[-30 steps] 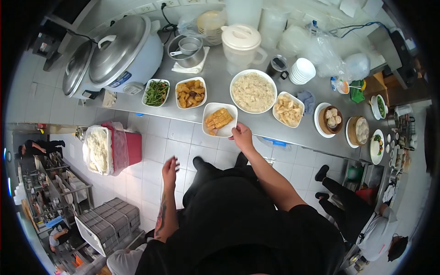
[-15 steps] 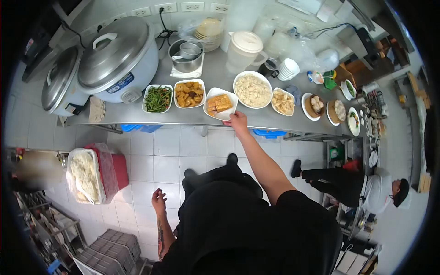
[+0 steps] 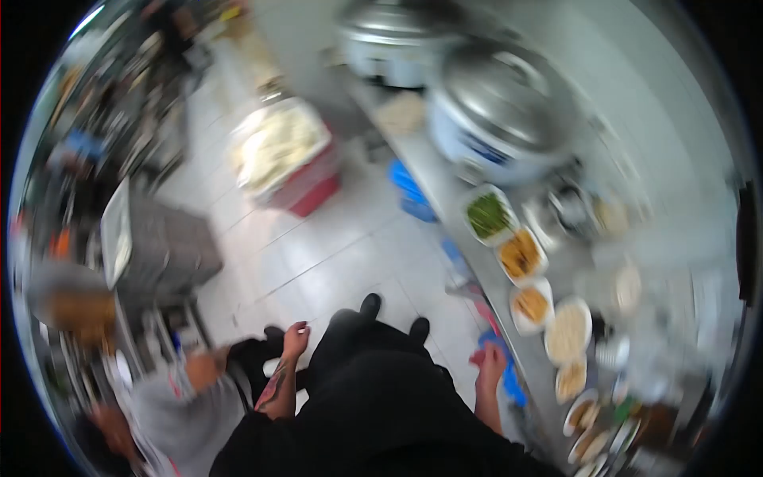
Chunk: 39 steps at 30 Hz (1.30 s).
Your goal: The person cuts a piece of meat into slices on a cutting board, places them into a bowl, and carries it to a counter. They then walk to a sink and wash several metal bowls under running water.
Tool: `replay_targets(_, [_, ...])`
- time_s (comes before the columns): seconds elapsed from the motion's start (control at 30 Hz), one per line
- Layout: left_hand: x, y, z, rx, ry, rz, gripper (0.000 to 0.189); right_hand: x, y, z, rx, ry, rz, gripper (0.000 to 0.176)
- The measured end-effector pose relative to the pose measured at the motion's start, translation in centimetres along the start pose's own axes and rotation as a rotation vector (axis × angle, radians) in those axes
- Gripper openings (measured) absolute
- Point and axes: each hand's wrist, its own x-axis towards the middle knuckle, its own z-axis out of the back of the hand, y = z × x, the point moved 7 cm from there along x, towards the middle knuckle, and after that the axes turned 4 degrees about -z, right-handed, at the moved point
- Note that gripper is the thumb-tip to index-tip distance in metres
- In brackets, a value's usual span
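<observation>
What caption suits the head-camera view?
Right hand beside a metal counter with rice cookers and food-filled white dishes; left hand farther off.

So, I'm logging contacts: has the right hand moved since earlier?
Yes: the right hand has drawn back past the edge of the counter, off the dish it touched.

The counter (image 3: pixel 536 367) is smooth metal, the cooker lid (image 3: pixel 489 99) shiny metal.

glare whitens the floor (image 3: pixel 338 266) amid motion blur.
</observation>
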Motion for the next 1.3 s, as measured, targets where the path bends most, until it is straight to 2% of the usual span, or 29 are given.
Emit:
replay_targets(0.03, [-2.0,1.8,0.5,0.05,-0.02,0.023,0.04,-1.5,0.7,-2.5,-0.068,0.094,0.023,0.02])
replay_targets(0.1, [-1.4,4.1,0.7,0.06,-0.081,0.059,0.041,-1.5,2.0,-9.1,-0.235,0.309,0.057,0.018])
replay_targets(0.13, [-1.6,6.2,1.0,0.059,-0.09,0.121,0.042,-1.5,2.2,-12.5,-0.249,0.438,0.018,0.031])
replay_targets(0.2, [-0.2,10.7,0.9,0.043,-0.078,0.215,0.043,-2.2,4.6,-20.9,-0.287,0.618,0.258,0.057])
replay_targets(0.23, [1.3,13.7,0.0,0.063,-0.073,0.261,0.044,-1.5,4.9,-24.2,-0.295,0.648,0.29,0.057])
replay_targets(0.27, [3.0,16.1,-0.1,0.088,-0.062,0.306,0.046,-0.6,4.9,-27.5,-0.401,0.689,0.346,0.065])
replay_targets(0.3, [5.6,16.5,0.2,0.046,-0.024,0.345,0.047,0.4,5.0,-30.9,-0.5,0.715,0.405,0.074])
replay_targets(0.33, [7.2,17.3,0.9,0.0,0.013,0.398,0.048,0.0,4.8,-34.6,-0.504,0.739,0.429,0.074])
replay_targets(0.4, [12.5,18.4,2.0,0.083,0.118,0.427,0.051,0.3,3.7,-40.7,-0.614,0.697,0.24,0.075])
replay_targets(0.43, [15.2,16.7,4.0,0.097,0.242,0.417,0.051,0.1,3.0,-44.0,-0.71,0.701,0.23,0.075])
replay_targets(0.47, [18.5,15.9,5.7,0.091,0.202,0.346,0.05,-1.1,3.3,-47.6,-0.727,0.72,0.258,0.075])
replay_targets(0.5, [21.1,12.4,9.9,0.054,0.161,0.171,0.052,-3.3,2.8,-51.7,-0.807,0.802,0.263,0.074])
replay_targets(0.57, [27.0,10.7,15.3,-0.052,-0.057,0.033,0.047,-6.0,2.6,-57.8,-0.87,0.881,0.275,0.073])
replay_targets(0.67, [33.1,8.2,25.6,-0.1,-0.198,-0.073,0.044,-10.0,3.6,-66.5,-1.189,0.995,0.791,0.07])
replay_targets(0.73, [36.0,8.3,31.8,-0.079,-0.242,-0.107,0.043,-9.8,4.1,-70.7,-1.143,0.951,0.79,0.067])
replay_targets(0.8, [38.2,10.0,36.9,-0.081,-0.316,-0.114,0.042,-9.1,5.2,-74.9,-1.096,0.891,0.691,0.06])
replay_targets(0.9, [40.9,16.8,41.6,0.019,-0.32,-0.116,0.043,-6.6,7.2,-81.9,-1.063,0.854,0.539,0.057])
replay_targets(0.97, [41.5,22.8,43.6,0.098,-0.239,0.054,0.044,-6.6,7.7,-87.1,-1.056,0.826,0.457,0.057])
replay_targets(1.03, [40.6,28.5,44.9,0.15,-0.172,0.246,0.048,-12.0,12.6,-95.0,-0.914,0.864,1.098,0.06])
replay_targets(1.1, [39.1,30.8,46.8,0.123,-0.171,0.292,0.047,-14.2,12.8,-103.2,-1.03,0.891,1.248,0.061])
replay_targets(1.17, [37.2,31.7,50.0,0.097,-0.177,0.351,0.046,-16.6,11.5,-112.2,-0.974,1.055,1.217,0.059])
replay_targets(1.23, [37.0,29.2,54.4,-0.176,-0.385,0.278,0.042,-22.3,11.8,-120.7,-0.945,1.244,1.178,0.06])
replay_targets(1.27, [37.8,29.0,55.7,-0.181,-0.372,0.295,0.042,-25.4,11.8,-124.4,-0.973,1.296,1.232,0.059])
replay_targets(1.3, [38.2,28.5,57.7,-0.275,-0.507,0.23,0.04,-28.0,11.5,-127.5,-1.007,1.352,1.28,0.058])
